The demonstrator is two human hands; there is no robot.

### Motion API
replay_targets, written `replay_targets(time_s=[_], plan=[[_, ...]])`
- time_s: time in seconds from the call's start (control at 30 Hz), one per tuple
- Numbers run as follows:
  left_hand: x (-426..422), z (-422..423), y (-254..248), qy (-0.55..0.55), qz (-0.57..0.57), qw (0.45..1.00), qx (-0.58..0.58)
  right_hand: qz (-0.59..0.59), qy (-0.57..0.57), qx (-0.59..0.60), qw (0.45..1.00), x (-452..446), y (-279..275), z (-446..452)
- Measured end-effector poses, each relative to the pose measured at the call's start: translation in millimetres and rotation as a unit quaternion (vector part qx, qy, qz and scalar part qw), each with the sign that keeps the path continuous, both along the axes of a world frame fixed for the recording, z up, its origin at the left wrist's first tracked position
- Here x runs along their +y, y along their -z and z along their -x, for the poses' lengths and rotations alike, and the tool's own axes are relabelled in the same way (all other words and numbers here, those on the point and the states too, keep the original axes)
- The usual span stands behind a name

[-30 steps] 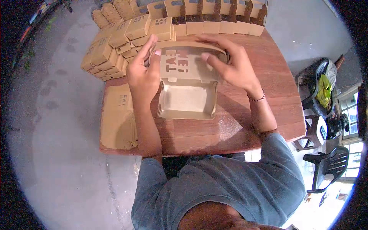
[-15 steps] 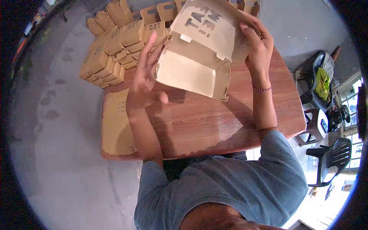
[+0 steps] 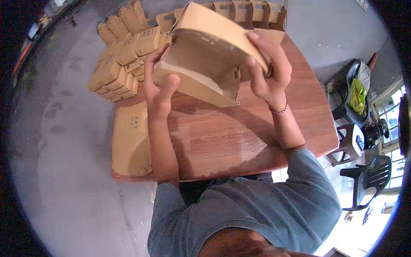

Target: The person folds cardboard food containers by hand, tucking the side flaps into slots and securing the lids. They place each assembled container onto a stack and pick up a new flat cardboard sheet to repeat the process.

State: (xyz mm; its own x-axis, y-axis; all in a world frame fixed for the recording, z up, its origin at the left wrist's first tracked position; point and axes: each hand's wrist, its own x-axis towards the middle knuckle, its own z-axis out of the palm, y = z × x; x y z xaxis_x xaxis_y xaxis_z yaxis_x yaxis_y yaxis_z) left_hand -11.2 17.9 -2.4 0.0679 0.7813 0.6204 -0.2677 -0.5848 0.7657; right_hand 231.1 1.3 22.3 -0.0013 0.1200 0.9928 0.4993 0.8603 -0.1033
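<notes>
A brown cardboard food box (image 3: 192,88) is held up over the wooden table, its lid tilted partway down over the tray. My left hand (image 3: 161,88) grips the box's left end, thumb on the near wall and fingers behind. At the lid's right end, my right hand (image 3: 272,66) closes its thumb and fingers on the edge. Part of the inside still shows through the gap between lid and tray. Below my left hand, flat cardboard blanks (image 3: 129,137) with printed lettering lie on the table's left side.
Closed printed boxes (image 3: 111,68) are stacked at the table's back left. Behind them stand cardboard carriers (image 3: 165,21) with cut-out handles, in a row along the back. Beyond the wooden table (image 3: 222,137), a stool (image 3: 349,143) and a black chair (image 3: 368,180) are at right.
The lid has swung from wide open to partly closed. My left hand has gone from spread fingers to gripping the box's end. My right hand has moved slightly left and down with the lid.
</notes>
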Motion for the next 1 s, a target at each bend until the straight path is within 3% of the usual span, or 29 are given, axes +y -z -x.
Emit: replay_targets(time_s=[0.2,0.47,0.57,1.0], plan=[[1,2,3,-0.055,0.023,0.998,-0.027,0.017,0.059,-0.143,0.988,-8,11,10],[1,-1,1,-0.144,0.014,0.989,-0.026,-0.037,0.037,-0.162,0.985,-1,18,21],[-4,-3,-3,-0.143,0.030,0.988,-0.059,0.005,0.039,-0.169,0.985,-6,17,23],[-15,-4,-13,-0.249,0.030,0.968,0.020,-0.017,-0.011,-0.133,0.991,2,25,28]])
